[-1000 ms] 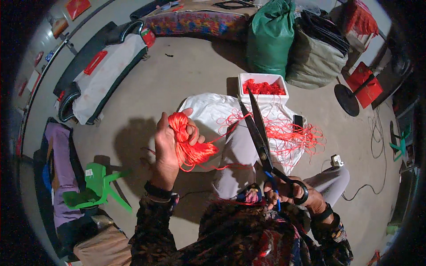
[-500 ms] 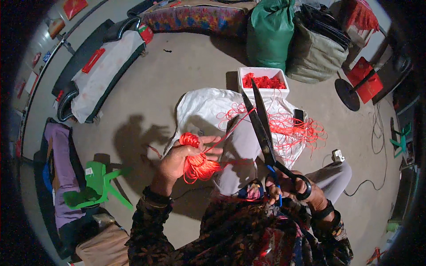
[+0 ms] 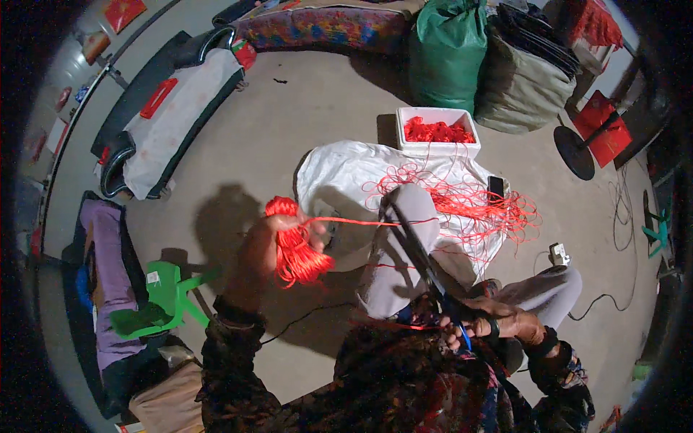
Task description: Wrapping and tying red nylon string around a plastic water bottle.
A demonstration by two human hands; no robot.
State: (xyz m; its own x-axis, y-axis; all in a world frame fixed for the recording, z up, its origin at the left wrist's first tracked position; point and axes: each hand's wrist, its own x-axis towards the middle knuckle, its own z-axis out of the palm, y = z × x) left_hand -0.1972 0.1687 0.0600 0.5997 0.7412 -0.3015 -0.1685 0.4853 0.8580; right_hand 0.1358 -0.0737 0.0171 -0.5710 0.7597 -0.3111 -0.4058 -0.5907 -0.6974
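My left hand is closed around a looped bundle of red cord. From its fingers one strand runs right, over my raised knee, and crosses the scissor blades. Low on the right, my right hand grips large dark scissors with blue on the handle. Their blades lie almost together, tips pointing up and left. I cannot tell whether the strand is between the blades or only behind them.
Tangled red cord lies on a white sheet, beside a black phone. Behind it stands a white box of red cord. A green stool is at left; a power strip with a cable sits right.
My left hand has moved left with the cord bundle, and the strand now runs nearly level. The scissors have dropped lower and their blades have come together.
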